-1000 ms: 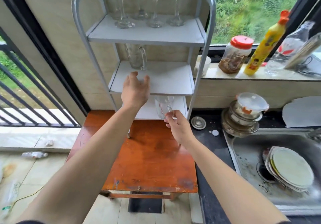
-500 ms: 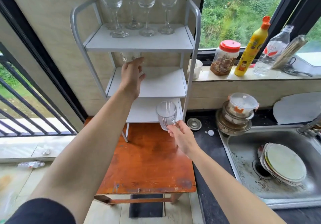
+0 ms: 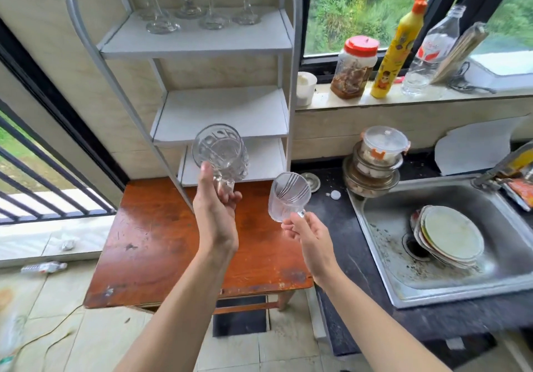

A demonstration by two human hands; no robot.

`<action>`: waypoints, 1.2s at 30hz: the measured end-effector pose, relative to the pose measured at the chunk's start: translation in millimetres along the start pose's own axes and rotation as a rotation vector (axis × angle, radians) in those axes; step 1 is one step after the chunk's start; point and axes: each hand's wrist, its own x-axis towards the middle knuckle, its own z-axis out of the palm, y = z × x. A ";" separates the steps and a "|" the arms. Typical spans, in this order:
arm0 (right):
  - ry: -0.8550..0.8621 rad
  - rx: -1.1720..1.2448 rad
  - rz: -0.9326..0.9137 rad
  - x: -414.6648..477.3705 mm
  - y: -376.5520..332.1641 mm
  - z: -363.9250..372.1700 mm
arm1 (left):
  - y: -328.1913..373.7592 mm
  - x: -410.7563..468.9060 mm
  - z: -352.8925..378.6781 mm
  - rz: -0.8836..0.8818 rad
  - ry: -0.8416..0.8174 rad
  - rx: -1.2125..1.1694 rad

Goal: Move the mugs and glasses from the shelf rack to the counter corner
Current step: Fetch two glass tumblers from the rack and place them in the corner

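Standing on the wooden table [image 3: 161, 242], the shelf rack [image 3: 225, 112] had its two lower shelves bare, while the stemmed glasses [image 3: 213, 16] were on the top shelf, so I judged the job part done. The dark counter [image 3: 346, 227] lay just right of the table, and its back corner near the rack was likely the drop spot. Both mugs were off the rack, held in the air in front of it. The tall mug [image 3: 220, 152] was tilted, mouth toward the camera, with the left hand [image 3: 215, 216] curled round its lower part from below, probably to bear its weight. The small mug [image 3: 288, 195] was nearly upright, the right hand [image 3: 305, 233] pinching its handle between thumb and fingertips, a light grip that suited so small a thing.
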 end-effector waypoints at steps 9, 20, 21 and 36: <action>0.234 0.132 -0.072 -39.8 -18.9 -119.8 | -62.9 -89.8 60.8 -0.089 -0.099 0.226; 0.661 0.027 -0.228 -182.9 -18.5 -448.3 | -218.3 -328.9 263.6 -0.273 -0.465 0.446; 0.705 0.002 -0.236 -202.3 -17.8 -480.9 | -233.9 -356.3 283.5 -0.276 -0.509 0.473; 1.448 0.113 -0.132 -425.8 49.7 -822.0 | -412.5 -715.1 490.3 -0.420 -1.249 0.713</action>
